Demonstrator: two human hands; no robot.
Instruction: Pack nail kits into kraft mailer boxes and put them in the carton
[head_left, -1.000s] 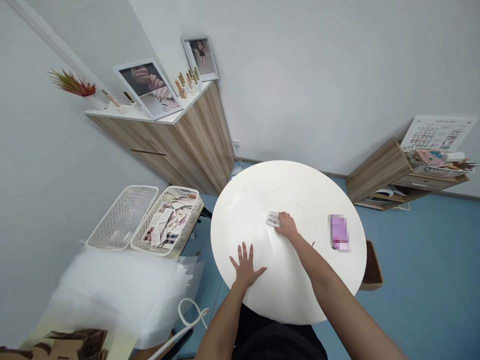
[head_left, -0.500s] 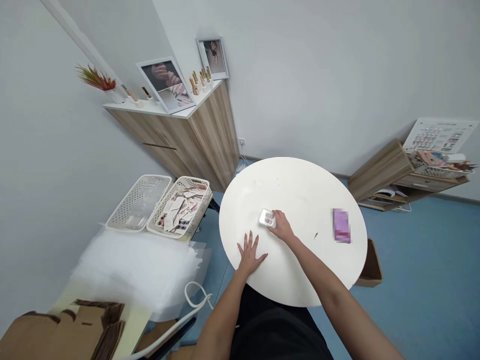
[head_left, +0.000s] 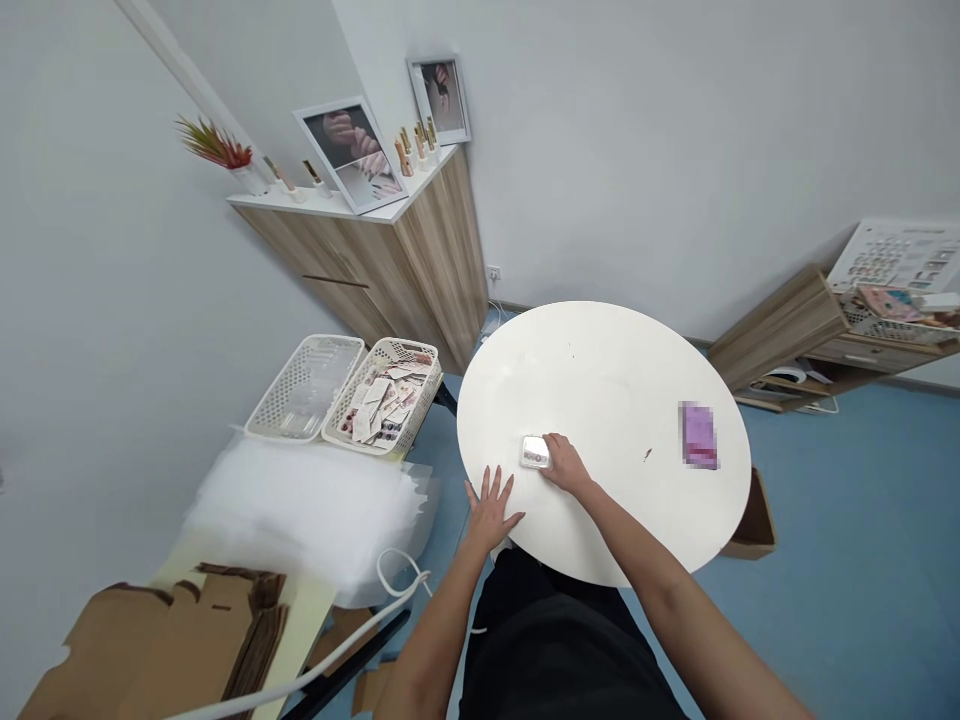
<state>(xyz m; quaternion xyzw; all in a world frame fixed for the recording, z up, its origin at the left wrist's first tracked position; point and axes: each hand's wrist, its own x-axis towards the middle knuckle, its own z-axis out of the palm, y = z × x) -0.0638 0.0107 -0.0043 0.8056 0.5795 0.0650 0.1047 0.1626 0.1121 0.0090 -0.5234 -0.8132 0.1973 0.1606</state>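
On the round white table (head_left: 600, 360) is a small clear plastic box (head_left: 535, 452) with reddish or purplish pieces inside, too small to name. My right hand (head_left: 566, 465) grips its right side, fingers closed round the edge. Just below and to the left, my left hand (head_left: 491, 510) lies flat near the table's edge with fingers spread, holding nothing. A blurred-out purple rectangular object (head_left: 699, 436) lies at the right of the table. Between it and my right hand is a small dark red mark (head_left: 647, 455).
Left of the table stand a white basket of printed cards (head_left: 411, 425) and a basket of clear plastic boxes (head_left: 262, 412). White translucent sheets (head_left: 300, 510) and flat brown cardboard (head_left: 165, 640) lie nearer. A wooden cabinet (head_left: 431, 250) stands behind; an open cardboard box (head_left: 757, 520) is at right.
My right hand and the clear box have come slightly nearer to me on the table. My left hand has slid a little toward the left edge. The camera view has shifted.
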